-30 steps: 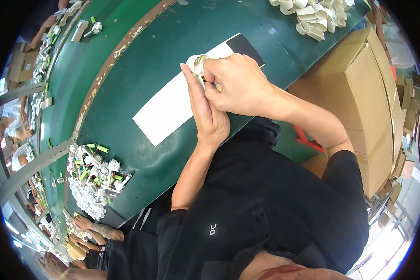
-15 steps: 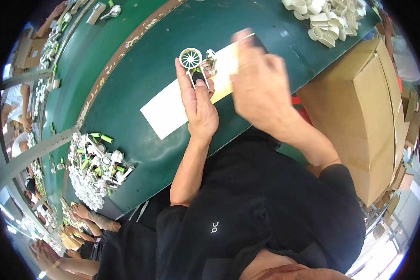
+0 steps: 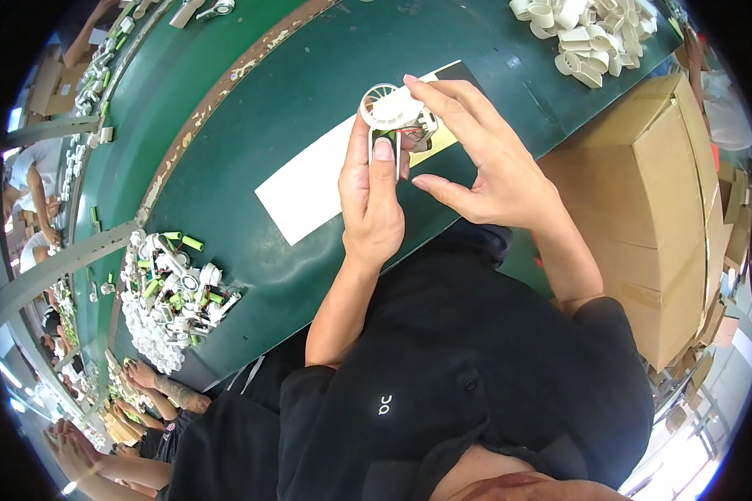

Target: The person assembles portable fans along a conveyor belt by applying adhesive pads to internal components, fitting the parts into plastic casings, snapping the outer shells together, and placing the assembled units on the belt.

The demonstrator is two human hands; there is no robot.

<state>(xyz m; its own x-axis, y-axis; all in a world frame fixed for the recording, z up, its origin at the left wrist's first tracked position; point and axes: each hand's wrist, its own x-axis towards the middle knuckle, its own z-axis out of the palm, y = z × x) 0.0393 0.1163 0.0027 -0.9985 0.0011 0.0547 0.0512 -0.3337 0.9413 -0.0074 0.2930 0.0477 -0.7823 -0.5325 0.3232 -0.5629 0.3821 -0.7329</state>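
Note:
My left hand (image 3: 374,196) is closed around the white frame of a small fan assembly (image 3: 389,111), its thumb pressed along the front. The assembly has a round slatted grille at the top, a white curved part across it, and a green piece with thin red wires lower down. My right hand (image 3: 497,163) is open at its right, thumb and fingers spread wide. Its index fingertip comes up to the white part's edge; whether it touches I cannot tell. Beneath the hands, a white sheet with a yellow section (image 3: 301,199) lies on the green table (image 3: 242,150).
A heap of white fan parts and green cells (image 3: 171,292) lies at the left. Cream-coloured curved shells (image 3: 589,37) are piled at the far right. A big cardboard box (image 3: 635,209) stands beside the table. Co-workers' arms (image 3: 163,388) show at the lower left.
The right hand has come down and left from the sheet's far end to the fan assembly. My left hand has shifted right with it, and a white part now covers much of the grille.

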